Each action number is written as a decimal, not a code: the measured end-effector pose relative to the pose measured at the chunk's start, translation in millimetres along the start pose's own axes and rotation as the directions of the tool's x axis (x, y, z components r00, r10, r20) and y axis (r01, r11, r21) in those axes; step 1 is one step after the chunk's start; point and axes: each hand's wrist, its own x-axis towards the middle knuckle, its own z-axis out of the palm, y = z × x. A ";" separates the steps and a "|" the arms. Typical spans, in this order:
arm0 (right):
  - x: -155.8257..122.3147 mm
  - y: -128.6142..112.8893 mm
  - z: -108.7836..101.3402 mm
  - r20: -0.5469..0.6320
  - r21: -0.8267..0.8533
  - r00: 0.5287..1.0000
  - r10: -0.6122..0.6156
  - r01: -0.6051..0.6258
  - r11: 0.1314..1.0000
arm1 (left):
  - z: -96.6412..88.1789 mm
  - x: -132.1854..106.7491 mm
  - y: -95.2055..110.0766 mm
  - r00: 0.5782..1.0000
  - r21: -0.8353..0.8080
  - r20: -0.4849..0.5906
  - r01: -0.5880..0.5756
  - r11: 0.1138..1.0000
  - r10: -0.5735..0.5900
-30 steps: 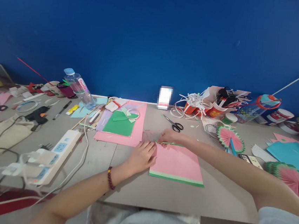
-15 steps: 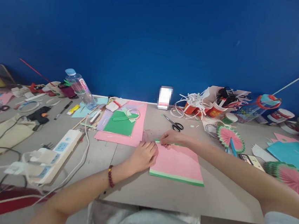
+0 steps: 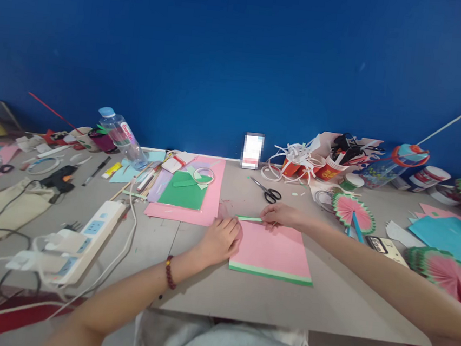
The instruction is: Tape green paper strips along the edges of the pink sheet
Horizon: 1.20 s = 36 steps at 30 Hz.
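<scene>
A pink paper sheet (image 3: pixel 271 253) lies on the table in front of me, with pale and dark green bands along its near edge. A narrow pale green paper strip (image 3: pixel 250 218) runs along its far edge. My left hand (image 3: pixel 221 240) rests flat over the sheet's left edge, its fingers stretched out and near the strip's left end. At the far edge, my right hand (image 3: pixel 281 216) has its thumb and fingers pinched on the strip; the fingertips are partly hidden. Black-handled scissors (image 3: pixel 268 191) lie just beyond that hand.
To the left stand a white power strip (image 3: pixel 93 238) with cables, a glue gun (image 3: pixel 61 178) and a clear bottle (image 3: pixel 125 140). A green sheet packet (image 3: pixel 181 195) lies on pink paper. On the right are cups (image 3: pixel 330 170), a watermelon-coloured paper fan (image 3: pixel 351 211) and blue paper (image 3: pixel 448 237).
My right hand has slid rightward along the far edge of the pink sheet, showing more of the strip. My left hand stays at the sheet's left edge.
</scene>
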 end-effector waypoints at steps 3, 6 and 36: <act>4.8 9.7 -2.5 -0.038 -0.051 0.997 -0.069 0.067 0.996 | 0.0 -0.1 -0.3 1.000 -0.009 0.005 0.002 1.000 -0.002; 11.2 18.3 -1.5 -0.081 -0.150 0.986 -0.144 0.131 0.980 | -1.0 0.0 -0.3 1.000 0.002 0.016 0.002 1.000 -0.002; 8.8 -3.5 12.7 -0.184 -0.499 0.981 -0.068 -0.034 0.866 | -2.3 0.0 0.2 0.999 0.014 0.050 0.012 1.000 -0.013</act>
